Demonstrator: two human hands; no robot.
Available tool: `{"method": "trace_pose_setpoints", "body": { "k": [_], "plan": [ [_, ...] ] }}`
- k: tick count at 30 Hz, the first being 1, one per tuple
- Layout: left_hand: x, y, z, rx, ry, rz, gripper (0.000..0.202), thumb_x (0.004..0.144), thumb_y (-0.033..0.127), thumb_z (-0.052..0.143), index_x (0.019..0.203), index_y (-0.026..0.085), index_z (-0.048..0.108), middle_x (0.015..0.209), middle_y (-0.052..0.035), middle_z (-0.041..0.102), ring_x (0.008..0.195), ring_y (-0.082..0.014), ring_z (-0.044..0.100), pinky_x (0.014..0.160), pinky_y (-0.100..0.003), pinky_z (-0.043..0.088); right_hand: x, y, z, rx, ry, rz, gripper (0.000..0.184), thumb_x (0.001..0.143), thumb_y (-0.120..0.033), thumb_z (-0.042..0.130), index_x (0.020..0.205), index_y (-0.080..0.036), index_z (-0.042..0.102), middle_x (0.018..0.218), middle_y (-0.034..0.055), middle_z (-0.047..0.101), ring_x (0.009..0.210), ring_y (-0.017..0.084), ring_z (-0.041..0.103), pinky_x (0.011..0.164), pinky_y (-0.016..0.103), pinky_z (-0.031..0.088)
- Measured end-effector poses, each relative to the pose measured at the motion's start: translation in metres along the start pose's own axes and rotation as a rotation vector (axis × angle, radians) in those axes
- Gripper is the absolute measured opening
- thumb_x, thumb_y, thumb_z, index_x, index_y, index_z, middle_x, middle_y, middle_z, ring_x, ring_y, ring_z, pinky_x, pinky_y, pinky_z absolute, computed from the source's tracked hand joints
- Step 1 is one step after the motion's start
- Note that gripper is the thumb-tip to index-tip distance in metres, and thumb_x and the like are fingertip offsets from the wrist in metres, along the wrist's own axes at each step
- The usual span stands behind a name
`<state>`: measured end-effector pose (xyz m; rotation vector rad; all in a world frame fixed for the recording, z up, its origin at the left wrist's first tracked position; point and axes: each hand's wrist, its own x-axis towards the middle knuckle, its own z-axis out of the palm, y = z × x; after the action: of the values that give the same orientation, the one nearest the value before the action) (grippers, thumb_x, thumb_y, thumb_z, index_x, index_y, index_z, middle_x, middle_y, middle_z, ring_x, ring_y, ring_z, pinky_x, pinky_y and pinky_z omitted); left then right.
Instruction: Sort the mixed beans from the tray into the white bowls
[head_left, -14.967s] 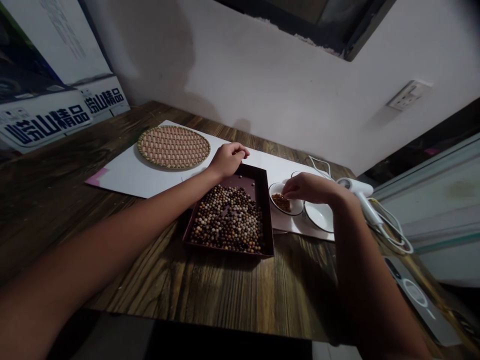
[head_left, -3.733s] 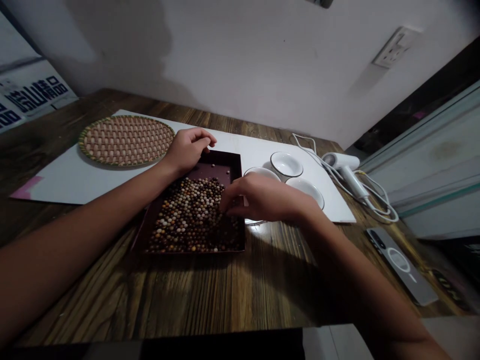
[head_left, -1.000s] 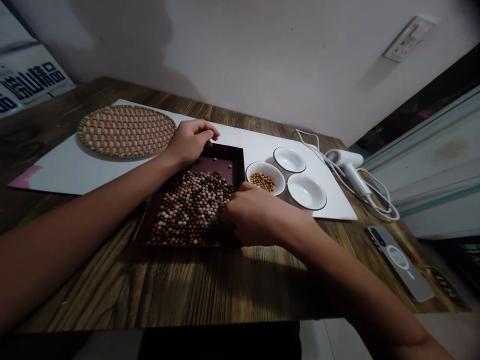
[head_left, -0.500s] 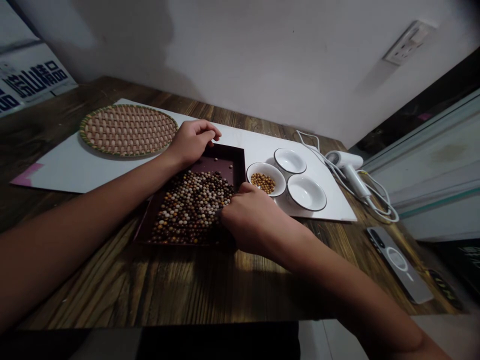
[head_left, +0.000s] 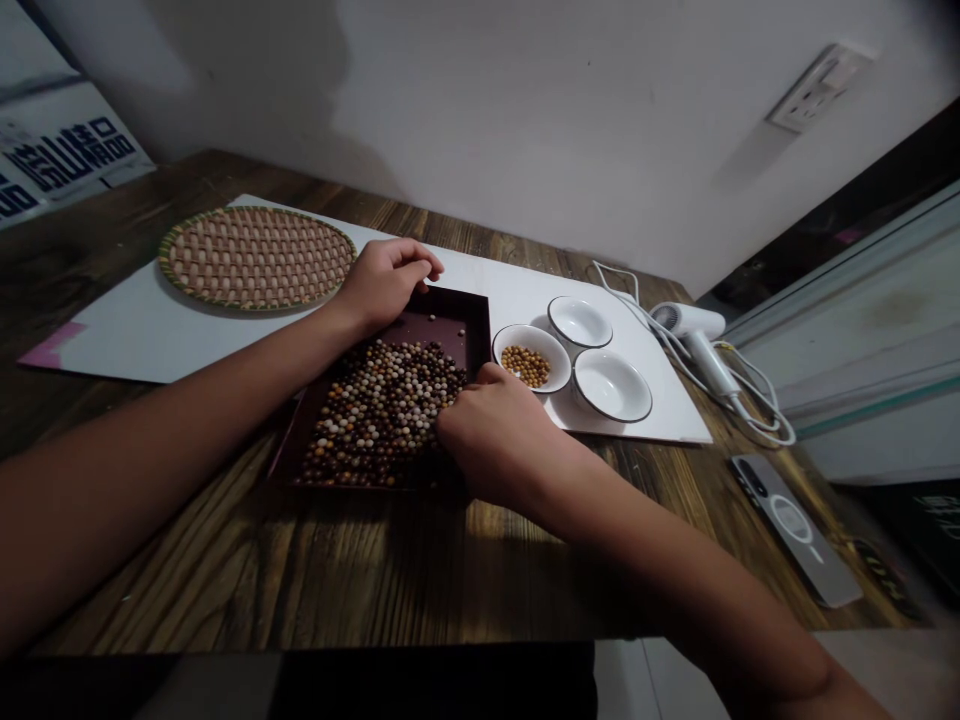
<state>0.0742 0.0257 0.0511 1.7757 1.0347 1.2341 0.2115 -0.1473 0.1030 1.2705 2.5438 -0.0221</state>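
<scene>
The picture is dim and warm, with the pale wall (head_left: pixel 540 130) catching the most light and the corners falling into dark. No lamp shows, so the source cannot be told. A broad, soft shadow lies across the wall at upper left, and the right hand (head_left: pixel 491 440) throws a dark patch onto the bench (head_left: pixel 195 590) below it. The bench has a dull sheen, without hard glare. The wide lens bends the edges: the wall socket (head_left: pixel 819 88) leans and the left forearm (head_left: pixel 150 490) swells large.
</scene>
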Motion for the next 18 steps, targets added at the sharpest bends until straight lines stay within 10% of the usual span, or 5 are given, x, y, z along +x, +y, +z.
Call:
{"method": "trace_pose_setpoints", "body": {
  "k": [10,18],
  "plan": [
    [0.0,0.003,0.0,-0.013,0.005,-0.031,0.016,0.085,0.012,0.058,0.079,0.019,0.072,0.085,-0.005,0.075,0.069,-0.0135,0.063,0.064,-0.025,0.05,0.001,0.021,-0.011,0.078,-0.02,-0.152,0.012,0.078,-0.009,0.069,0.081,-0.017,0.077,0.083,0.0074,0.078,0.079,0.021,0.068,0.087,0.038,0.043],
    [0.0,0.001,-0.001,-0.007,-0.005,-0.022,0.015,0.084,0.016,0.059,0.08,0.02,0.072,0.085,-0.0043,0.075,0.07,-0.0144,0.063,0.066,-0.026,0.051,0.007,0.087,-0.002,1.151,0.185,-0.505,0.012,0.084,-0.02,0.079,0.094,-0.013,0.076,0.094,0.0071,0.078,0.088,0.016,0.07,0.084,0.031,0.053]
  ]
}}
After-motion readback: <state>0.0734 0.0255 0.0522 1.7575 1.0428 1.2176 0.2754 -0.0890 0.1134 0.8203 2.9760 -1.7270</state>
